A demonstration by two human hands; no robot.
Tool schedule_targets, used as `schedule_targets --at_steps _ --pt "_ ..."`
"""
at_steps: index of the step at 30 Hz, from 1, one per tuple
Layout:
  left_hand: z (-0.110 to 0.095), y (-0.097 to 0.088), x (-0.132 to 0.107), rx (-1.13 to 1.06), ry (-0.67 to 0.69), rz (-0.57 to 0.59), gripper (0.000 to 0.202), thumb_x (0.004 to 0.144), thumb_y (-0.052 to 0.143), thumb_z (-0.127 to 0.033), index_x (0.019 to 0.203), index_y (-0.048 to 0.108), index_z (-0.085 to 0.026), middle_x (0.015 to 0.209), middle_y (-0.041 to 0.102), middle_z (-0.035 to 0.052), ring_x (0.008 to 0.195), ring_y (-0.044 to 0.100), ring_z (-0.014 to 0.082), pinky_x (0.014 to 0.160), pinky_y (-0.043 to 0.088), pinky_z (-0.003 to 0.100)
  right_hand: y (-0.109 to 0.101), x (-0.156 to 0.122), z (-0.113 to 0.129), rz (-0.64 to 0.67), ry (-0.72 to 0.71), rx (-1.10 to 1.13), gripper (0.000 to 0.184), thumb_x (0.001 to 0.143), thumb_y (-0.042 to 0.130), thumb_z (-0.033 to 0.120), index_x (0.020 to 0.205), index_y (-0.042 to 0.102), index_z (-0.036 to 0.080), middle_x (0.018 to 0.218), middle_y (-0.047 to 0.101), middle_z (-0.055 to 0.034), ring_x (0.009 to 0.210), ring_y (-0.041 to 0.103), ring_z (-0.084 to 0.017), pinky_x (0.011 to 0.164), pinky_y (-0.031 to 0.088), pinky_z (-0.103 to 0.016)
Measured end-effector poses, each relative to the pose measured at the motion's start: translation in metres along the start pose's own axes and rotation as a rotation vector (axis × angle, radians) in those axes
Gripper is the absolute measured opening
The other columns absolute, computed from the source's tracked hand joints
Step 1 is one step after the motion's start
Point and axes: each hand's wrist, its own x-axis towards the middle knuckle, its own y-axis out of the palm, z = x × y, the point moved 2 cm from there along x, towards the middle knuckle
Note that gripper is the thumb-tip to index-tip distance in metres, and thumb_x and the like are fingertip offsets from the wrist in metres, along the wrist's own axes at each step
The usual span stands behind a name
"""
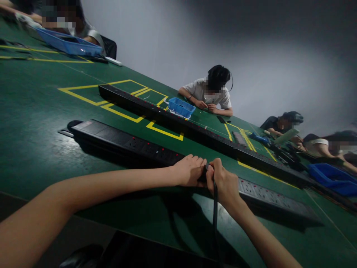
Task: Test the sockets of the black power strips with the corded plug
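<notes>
A long black power strip (131, 143) with many sockets lies across the green table in front of me. My left hand (189, 170) rests on top of it with fingers curled down over its casing. Right beside it, my right hand (224, 182) is closed around a black plug at the strip's near side. From that fist a black cable (215, 216) hangs down over the table's near edge. The two hands touch at the knuckles. The plug itself is mostly hidden by my fingers.
A second long black power strip (178, 121) lies farther back over yellow floor-tape markings (83, 97). Blue trays sit at the top left (69, 44), middle (181, 107) and right (331, 178). Several other people sit at work along the table's far side.
</notes>
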Motion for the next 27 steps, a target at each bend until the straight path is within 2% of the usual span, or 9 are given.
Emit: schedule_targets --at_steps 4,8,12,20,24,27 --pt "0.001 0.002 0.000 -0.007 -0.012 -0.015 0.071 0.077 0.038 -0.059 0.118 0.041 -0.002 0.099 0.056 0.0163 0.085 0.054 0.0277 0.070 0.037 0.037 0.002 0.001 -0.005 0.046 0.011 0.046 0.014 0.086 0.031 0.025 0.086 0.041 0.017 0.055 0.054 0.0016 0.046 0.052 -0.012 0.044 0.023 -0.019" --pt "0.001 0.000 0.000 -0.016 -0.001 -0.017 0.065 0.076 0.043 -0.055 0.115 0.043 -0.003 0.101 0.056 0.0162 0.086 0.053 0.0277 0.070 0.038 0.037 0.005 -0.004 -0.002 0.047 0.005 -0.002 0.013 0.086 0.032 0.025 0.087 0.042 0.017 0.060 0.057 -0.0004 0.047 0.053 -0.013 0.044 0.022 -0.020" --pt "0.001 -0.002 -0.001 -0.019 0.008 -0.001 0.063 0.076 0.044 -0.053 0.114 0.044 -0.002 0.102 0.056 0.0171 0.085 0.053 0.0278 0.070 0.038 0.037 0.012 -0.013 0.003 -0.050 0.031 -0.033 0.016 0.087 0.034 0.026 0.091 0.045 0.016 0.067 0.060 -0.0029 0.050 0.055 -0.014 0.045 0.026 -0.021" --pt "-0.001 -0.003 -0.002 0.004 0.008 -0.009 0.062 0.077 0.044 -0.052 0.113 0.045 -0.002 0.099 0.056 0.0166 0.084 0.053 0.0274 0.070 0.037 0.037 0.027 -0.021 0.001 -0.319 0.039 0.108 0.018 0.087 0.039 0.026 0.097 0.049 0.015 0.074 0.061 -0.0052 0.061 0.058 -0.014 0.055 0.037 -0.023" --pt "-0.002 -0.002 -0.002 0.019 0.008 -0.007 0.063 0.076 0.046 -0.052 0.113 0.044 -0.001 0.101 0.055 0.0168 0.085 0.053 0.0272 0.071 0.037 0.036 0.034 -0.023 -0.003 -0.392 0.029 0.169 0.019 0.085 0.043 0.027 0.098 0.050 0.016 0.076 0.062 -0.0047 0.060 0.058 -0.014 0.055 0.038 -0.023" --pt "-0.002 -0.001 -0.001 0.031 0.010 0.002 0.061 0.076 0.046 -0.050 0.114 0.044 -0.002 0.102 0.055 0.0169 0.087 0.052 0.0273 0.072 0.036 0.036 0.033 -0.022 -0.008 -0.371 -0.012 0.193 0.019 0.084 0.043 0.029 0.097 0.049 0.016 0.075 0.062 -0.0042 0.058 0.058 -0.013 0.053 0.037 -0.022"
